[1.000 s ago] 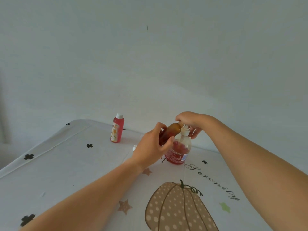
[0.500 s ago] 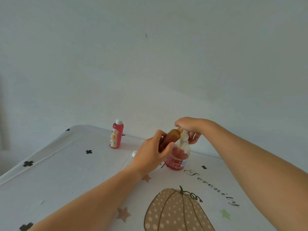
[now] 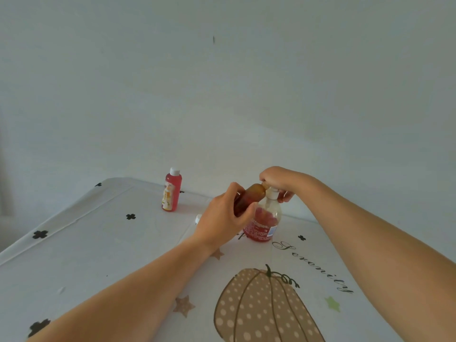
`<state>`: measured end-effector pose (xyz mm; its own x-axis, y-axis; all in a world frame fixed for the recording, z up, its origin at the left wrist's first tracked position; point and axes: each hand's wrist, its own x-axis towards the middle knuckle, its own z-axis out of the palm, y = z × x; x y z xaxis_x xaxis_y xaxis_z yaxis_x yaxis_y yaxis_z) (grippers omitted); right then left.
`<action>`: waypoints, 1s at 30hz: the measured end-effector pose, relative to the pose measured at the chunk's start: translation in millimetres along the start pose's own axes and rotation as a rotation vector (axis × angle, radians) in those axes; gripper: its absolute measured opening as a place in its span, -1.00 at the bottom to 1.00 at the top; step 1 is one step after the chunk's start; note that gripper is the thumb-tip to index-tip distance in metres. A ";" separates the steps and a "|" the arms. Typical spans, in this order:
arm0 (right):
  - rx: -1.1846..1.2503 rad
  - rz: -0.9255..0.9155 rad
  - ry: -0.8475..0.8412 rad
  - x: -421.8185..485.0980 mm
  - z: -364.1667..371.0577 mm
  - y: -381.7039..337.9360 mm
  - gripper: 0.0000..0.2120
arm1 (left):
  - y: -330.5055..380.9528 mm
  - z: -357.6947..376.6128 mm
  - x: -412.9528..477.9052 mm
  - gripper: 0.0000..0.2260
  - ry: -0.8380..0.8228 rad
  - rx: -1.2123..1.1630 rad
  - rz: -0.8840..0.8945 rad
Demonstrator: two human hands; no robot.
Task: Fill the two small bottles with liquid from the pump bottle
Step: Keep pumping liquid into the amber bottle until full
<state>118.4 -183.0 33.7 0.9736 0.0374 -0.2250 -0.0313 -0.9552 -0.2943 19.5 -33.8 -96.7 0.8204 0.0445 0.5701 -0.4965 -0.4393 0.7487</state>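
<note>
Left hand (image 3: pixel 225 218) grips the small amber-brown bottle (image 3: pixel 249 197), fingers clamped round its lower body. The bottle is tilted, its long axis running 8 to 2 o'clock, with the mouth at 2 o'clock against the pump spout. Right hand (image 3: pixel 278 180) curls over the head of the clear pump bottle (image 3: pixel 265 223), which stands upright and part-filled with red liquid. A small red white-capped bottle (image 3: pixel 172 191) stands upright at 10 o'clock, well apart. The far edge of the white printed tablecloth (image 3: pixel 98 243) runs close behind the pump bottle, and the cloth extends wide toward 9 o'clock.
</note>
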 end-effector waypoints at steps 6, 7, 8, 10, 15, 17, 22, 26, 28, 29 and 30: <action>0.043 0.021 -0.068 -4.6 -12.0 -1.8 -0.68 | -1.2 -1.2 2.0 -0.75 0.013 0.000 0.000; 0.036 0.023 -0.075 -5.7 -13.8 -2.9 -0.64 | -0.4 -0.9 2.1 -0.75 0.010 -0.019 -0.003; 0.030 0.023 -0.078 -6.7 -14.6 -3.8 -0.63 | 0.7 -0.5 1.5 -0.75 0.010 -0.030 -0.003; 0.027 0.025 -0.077 -7.6 -14.3 -5.5 -0.62 | 2.2 0.1 1.2 -0.74 0.015 -0.039 -0.001; 0.026 0.028 -0.048 0.3 -5.3 -3.0 -0.76 | 2.2 0.7 1.6 -0.74 0.017 -0.046 -0.006; 0.013 0.040 -0.041 2.9 -1.1 -1.6 -0.81 | 1.3 1.3 0.1 -0.72 0.021 -0.042 -0.003; 0.023 0.049 -0.044 1.9 -2.1 -1.6 -0.80 | 3.4 0.4 -0.7 -0.72 0.011 -0.071 -0.017; 0.047 0.038 -0.058 -3.0 -3.5 -1.9 -0.72 | -0.2 -0.5 -3.2 -0.75 0.007 -0.064 0.011; 0.070 0.042 -0.070 -7.6 -9.6 -1.1 -0.62 | 0.6 -0.1 -0.5 -0.74 0.003 -0.056 0.017; 0.070 0.042 -0.087 -7.6 -7.8 -2.7 -0.60 | -2.3 -0.2 -2.6 -0.73 0.005 -0.064 -0.003; 0.069 0.043 -0.090 -8.8 -8.7 -4.0 -0.59 | -2.3 -0.7 -2.8 -0.71 0.009 -0.071 -0.012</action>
<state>111.9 -182.1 45.0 0.9470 0.0265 -0.3203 -0.0908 -0.9340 -0.3456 18.2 -32.4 -99.7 0.8241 0.0580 0.5634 -0.5052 -0.3744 0.7775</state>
